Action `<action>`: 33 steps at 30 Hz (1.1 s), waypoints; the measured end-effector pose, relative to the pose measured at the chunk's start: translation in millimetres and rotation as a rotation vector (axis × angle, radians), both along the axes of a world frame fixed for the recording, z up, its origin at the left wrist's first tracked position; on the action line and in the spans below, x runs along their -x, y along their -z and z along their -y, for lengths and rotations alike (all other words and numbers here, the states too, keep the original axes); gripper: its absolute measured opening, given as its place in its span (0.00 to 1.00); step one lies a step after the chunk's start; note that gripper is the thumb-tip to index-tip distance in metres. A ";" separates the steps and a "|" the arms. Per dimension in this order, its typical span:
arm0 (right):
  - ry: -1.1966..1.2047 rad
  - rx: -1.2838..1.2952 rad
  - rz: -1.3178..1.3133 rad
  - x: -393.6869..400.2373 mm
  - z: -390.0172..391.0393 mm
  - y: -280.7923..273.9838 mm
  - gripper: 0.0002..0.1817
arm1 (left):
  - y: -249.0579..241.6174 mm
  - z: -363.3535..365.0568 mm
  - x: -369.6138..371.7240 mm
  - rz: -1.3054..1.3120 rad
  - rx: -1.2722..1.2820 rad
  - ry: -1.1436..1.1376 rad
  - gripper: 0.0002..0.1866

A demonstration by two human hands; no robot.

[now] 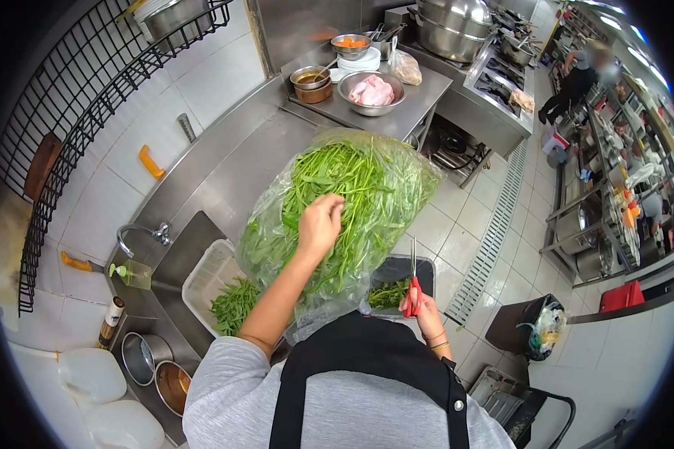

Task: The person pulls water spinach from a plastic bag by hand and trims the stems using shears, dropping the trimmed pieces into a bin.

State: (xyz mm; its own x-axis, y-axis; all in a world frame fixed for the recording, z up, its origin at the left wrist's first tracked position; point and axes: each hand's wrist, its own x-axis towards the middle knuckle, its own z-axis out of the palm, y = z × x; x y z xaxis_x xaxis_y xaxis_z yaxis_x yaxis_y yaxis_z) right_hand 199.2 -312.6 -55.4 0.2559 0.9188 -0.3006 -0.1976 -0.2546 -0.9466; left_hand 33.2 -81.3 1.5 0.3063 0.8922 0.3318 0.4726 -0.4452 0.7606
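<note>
The leafy greens [341, 168] lie heaped in an open clear plastic bag [419, 176] in the middle, straight ahead of the person. The left hand [322, 217] is curled on the heap; whether its fingers pinch any stems cannot be told. The right hand [428, 318] grasps the red-handled scissors [414, 286], blades pointing away.

The bag's loose film could catch between the blades if they worked close to it, and the left fingers could be nicked if the stems were cut short. The bag's right side bulges out above the floor tiles [438, 221], so a hard pull might tip greens down there.

The bag's near edge partly covers the white plastic tub [195, 290] at left and the dark bin [424, 268] at right, both holding greens, and narrows the way into each. A curved faucet [133, 233] stands farther left. On the far counter, a steel bowl [367, 111] holds raw poultry [371, 90], well apart from the greens.
</note>
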 end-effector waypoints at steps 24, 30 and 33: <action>-0.306 -0.196 -0.054 25.9 -10.6 -31.7 0.21 | 13.6 36.5 9.3 0.584 0.728 0.410 0.08; -0.280 -0.338 -0.126 24.6 -6.2 -37.7 0.22 | 10.9 42.6 -9.8 0.517 0.738 0.429 0.06; -0.200 -0.173 -0.126 18.7 -1.1 -31.8 0.23 | 19.3 54.3 -25.5 0.518 0.704 0.547 0.05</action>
State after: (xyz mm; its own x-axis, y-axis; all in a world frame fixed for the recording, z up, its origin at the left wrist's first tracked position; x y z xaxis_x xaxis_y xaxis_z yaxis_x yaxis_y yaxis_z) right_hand 180.5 -311.4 -23.5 0.0353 0.9876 -0.1529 -0.2788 -0.1372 -0.9505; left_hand 58.7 -135.6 -17.8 0.6971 0.7170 -0.0049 -0.1205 0.1239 0.9850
